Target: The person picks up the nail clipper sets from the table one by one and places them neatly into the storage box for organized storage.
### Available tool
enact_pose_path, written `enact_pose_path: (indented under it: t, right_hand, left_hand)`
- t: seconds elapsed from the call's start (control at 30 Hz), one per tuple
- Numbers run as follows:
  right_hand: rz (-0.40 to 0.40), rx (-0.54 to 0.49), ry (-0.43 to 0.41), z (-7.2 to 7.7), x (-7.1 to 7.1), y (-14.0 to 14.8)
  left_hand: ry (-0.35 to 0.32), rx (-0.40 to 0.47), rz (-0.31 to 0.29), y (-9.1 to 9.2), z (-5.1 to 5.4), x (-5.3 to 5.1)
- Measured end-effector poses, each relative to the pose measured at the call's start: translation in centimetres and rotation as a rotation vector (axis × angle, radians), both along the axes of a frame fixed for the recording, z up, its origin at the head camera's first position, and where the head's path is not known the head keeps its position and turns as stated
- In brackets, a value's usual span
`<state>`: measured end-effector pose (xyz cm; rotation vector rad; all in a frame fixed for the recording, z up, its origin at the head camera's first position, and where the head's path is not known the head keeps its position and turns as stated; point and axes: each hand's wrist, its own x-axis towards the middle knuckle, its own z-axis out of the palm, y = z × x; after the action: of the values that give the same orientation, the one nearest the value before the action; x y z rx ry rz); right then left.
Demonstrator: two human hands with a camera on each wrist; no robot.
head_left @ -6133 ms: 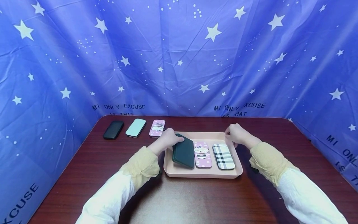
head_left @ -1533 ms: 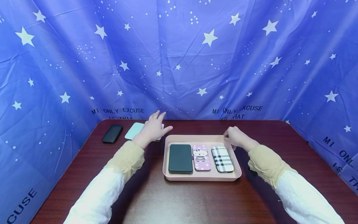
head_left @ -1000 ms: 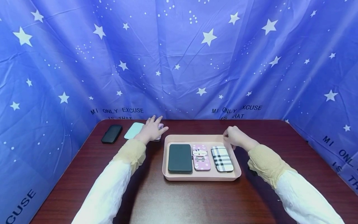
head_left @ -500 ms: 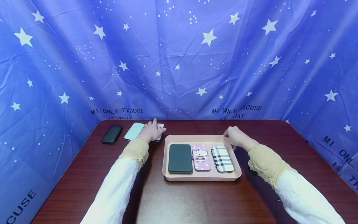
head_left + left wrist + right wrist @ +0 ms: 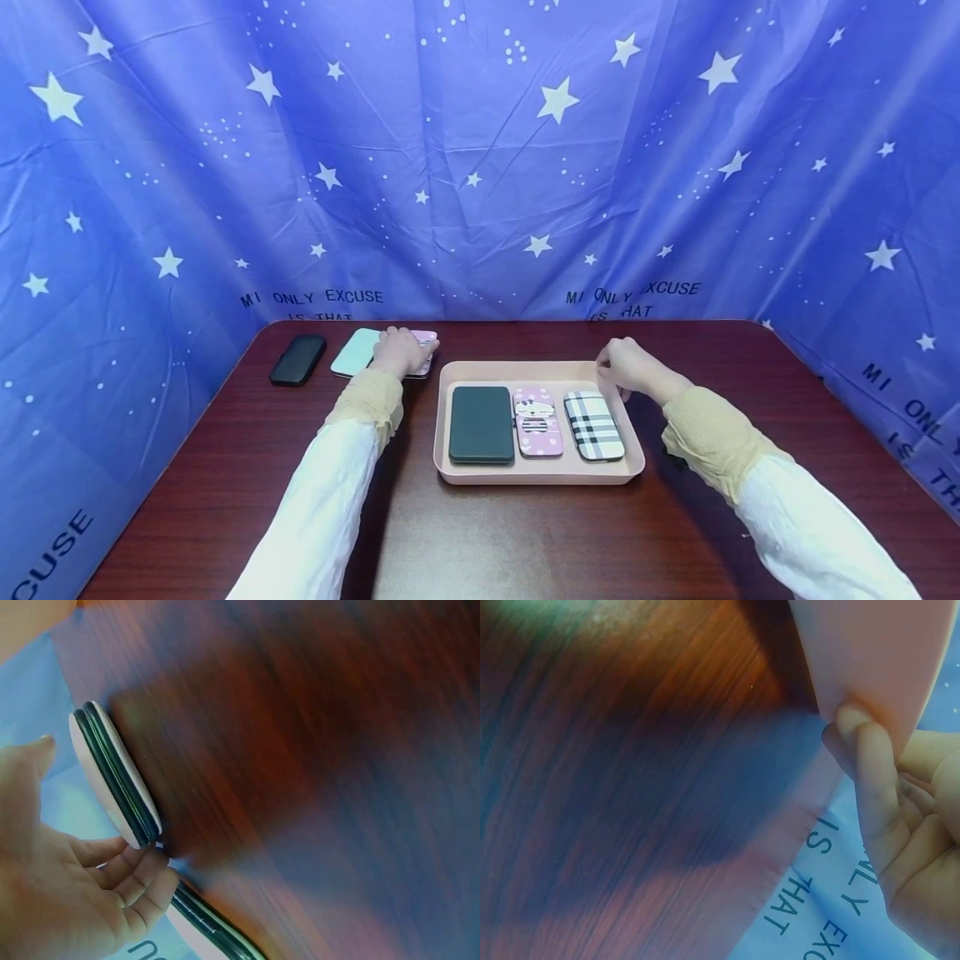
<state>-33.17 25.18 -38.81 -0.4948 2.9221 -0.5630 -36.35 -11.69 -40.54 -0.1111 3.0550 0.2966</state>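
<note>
Head view, left hand (image 5: 397, 353): over pink patterned rectangular case (image 5: 423, 365) on dark-red wooden table (image 5: 585, 542), left of pale-pink shallow tray (image 5: 540, 479).
Left wrist view, fingers (image 5: 131, 883): bent beside this case; thumb stands apart from it.
Right wrist view, right hand (image 5: 915, 832): pinches the tray's wall.

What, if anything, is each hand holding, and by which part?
The right hand pinches the tray by its rim near the far right corner. The left hand is at a pink case; any grip is unclear.
</note>
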Motion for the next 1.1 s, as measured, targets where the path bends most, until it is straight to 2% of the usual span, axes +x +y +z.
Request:
enact_pose_path:
  t: [0.4,0.5,0.63,0.73,0.87,0.97,1.1]
  right_hand:
    - [-0.009,0.003,-0.002,-0.2,0.1,0.0]
    - [-0.013,0.01,0.011,-0.2,0.3,0.3]
    - [-0.009,0.001,0.018,-0.2,0.4,0.7]
    - [-0.003,-0.008,0.027,-0.2,0.5,0.8]
    - [0.004,-0.013,0.041,-0.4,0.5,0.6]
    - [0.016,-0.015,0.054,-0.5,0.5,0.4]
    - [0.035,-0.017,0.084,-0.5,0.5,0.2]
  left_hand:
    - [0.009,0.108,0.101,-0.3,-0.4,-0.3]
    - [0.014,0.162,0.144,0.0,-0.4,-0.5]
    - [0.044,0.278,0.186,0.7,-0.5,-0.5]
    - [0.07,0.348,0.195,1.0,-0.7,-0.6]
    - [0.089,0.385,0.195,0.9,-0.8,-0.7]
    - [0.097,0.384,0.18,0.6,-0.6,-0.5]
    - [0.097,0.337,0.127,0.0,-0.3,-0.4]
